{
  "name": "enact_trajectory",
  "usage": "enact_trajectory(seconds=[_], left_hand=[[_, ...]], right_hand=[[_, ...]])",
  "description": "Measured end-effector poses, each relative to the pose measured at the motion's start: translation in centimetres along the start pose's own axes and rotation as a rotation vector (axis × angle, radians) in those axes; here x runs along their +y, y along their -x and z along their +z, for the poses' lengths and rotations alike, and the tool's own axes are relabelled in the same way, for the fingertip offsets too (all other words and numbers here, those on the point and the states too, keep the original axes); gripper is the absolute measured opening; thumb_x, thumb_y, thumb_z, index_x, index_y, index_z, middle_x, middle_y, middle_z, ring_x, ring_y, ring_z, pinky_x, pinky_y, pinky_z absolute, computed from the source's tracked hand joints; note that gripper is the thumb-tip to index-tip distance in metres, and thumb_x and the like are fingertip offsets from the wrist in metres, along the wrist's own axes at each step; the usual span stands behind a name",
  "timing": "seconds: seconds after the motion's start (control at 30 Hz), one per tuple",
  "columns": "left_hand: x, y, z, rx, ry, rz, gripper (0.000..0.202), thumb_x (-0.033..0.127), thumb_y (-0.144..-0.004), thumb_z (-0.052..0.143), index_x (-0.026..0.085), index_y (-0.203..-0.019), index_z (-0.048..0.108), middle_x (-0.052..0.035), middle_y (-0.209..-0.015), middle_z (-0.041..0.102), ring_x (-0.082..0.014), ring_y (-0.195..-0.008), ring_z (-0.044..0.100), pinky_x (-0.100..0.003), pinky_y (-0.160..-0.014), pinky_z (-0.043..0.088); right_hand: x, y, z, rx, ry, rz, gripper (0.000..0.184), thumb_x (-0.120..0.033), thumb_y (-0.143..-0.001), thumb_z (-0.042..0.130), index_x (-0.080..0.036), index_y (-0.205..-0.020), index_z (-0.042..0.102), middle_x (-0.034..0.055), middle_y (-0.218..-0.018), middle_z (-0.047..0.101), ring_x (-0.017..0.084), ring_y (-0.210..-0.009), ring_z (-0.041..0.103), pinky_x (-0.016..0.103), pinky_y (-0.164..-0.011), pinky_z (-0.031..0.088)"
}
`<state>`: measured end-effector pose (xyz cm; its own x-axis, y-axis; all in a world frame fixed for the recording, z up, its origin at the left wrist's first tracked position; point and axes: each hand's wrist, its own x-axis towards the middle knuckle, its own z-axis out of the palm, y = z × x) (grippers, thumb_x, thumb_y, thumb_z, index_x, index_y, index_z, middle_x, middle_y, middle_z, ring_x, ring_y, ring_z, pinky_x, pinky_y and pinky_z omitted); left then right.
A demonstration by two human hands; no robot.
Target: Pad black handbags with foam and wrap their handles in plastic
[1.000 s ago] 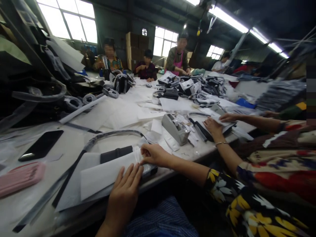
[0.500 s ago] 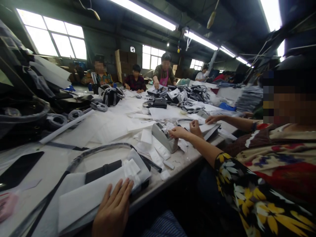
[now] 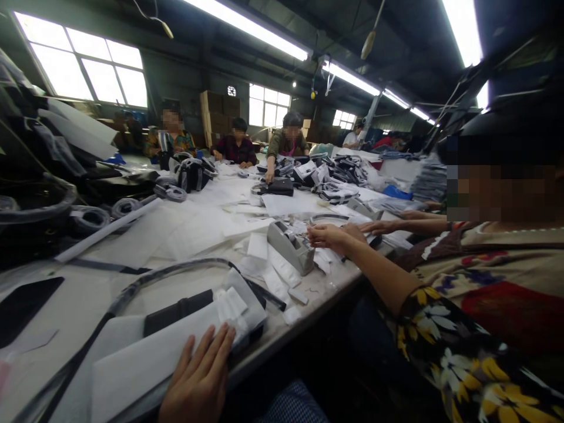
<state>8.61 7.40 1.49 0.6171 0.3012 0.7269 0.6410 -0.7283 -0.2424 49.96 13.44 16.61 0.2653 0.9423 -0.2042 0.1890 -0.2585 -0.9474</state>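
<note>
My left hand [image 3: 200, 370] lies flat, fingers stretched out, on the white wrapping sheet [image 3: 145, 352] around a dark bag [image 3: 178, 313]. Several white strips sit near the fingertips. The bag's long strap [image 3: 171, 267], partly covered in clear film, arcs across the table behind it. My right hand [image 3: 328, 236], its arm in a black floral sleeve, reaches to the grey tape dispenser [image 3: 288, 249]. Its fingertips are pinched at the dispenser's front, with what looks like clear tape between them, though the tape is hard to see.
A co-worker's hands [image 3: 374, 227] work just beyond my right hand. White slips [image 3: 277, 264] and a small grey block [image 3: 298, 295] lie by the dispenser. Wrapped bags [image 3: 348, 176] are heaped farther back. A dark flat panel [image 3: 30, 308] lies at left, and more bags [image 3: 39, 235] stand there.
My right hand has drawn back to the right from the dispenser. My left hand stays on the wrapped bag. Across the table, a person now reaches down to a dark bag. The view has turned slightly right.
</note>
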Motion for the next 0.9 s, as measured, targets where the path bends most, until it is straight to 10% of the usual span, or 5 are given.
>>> enact_trajectory(seconds=[0.27, 0.9], left_hand=[[0.0, 0.1, -0.1, -0.014, 0.041, 0.009, 0.043, 0.01, -0.092, 0.046, 0.01, -0.132, 0.06, -0.0061, -0.138, 0.061, -0.0273, -0.12, 0.061, -0.046, -0.125, 0.017], [0.2, 0.5, -0.2, -0.035, 0.092, -0.062, 0.048, 0.013, -0.093, 0.045, 0.013, -0.141, 0.053, -0.0046, -0.14, 0.059, -0.0279, -0.122, 0.06, -0.046, -0.124, 0.02]], right_hand=[[4.9, 6.0, 0.4, 0.156, -0.076, 0.018, 0.024, -0.031, -0.073, 0.082, -0.013, -0.086, 0.073, 0.0102, -0.095, 0.073, 0.01, -0.066, 0.061, 0.017, -0.056, 0.051], [12.1, 2.7, 1.0, 0.47, 0.141, -0.311, 0.051, -0.063, -0.064, 0.076, -0.013, -0.079, 0.073, 0.0054, -0.064, 0.069, 0.012, -0.047, 0.053, 0.025, -0.048, 0.045]])
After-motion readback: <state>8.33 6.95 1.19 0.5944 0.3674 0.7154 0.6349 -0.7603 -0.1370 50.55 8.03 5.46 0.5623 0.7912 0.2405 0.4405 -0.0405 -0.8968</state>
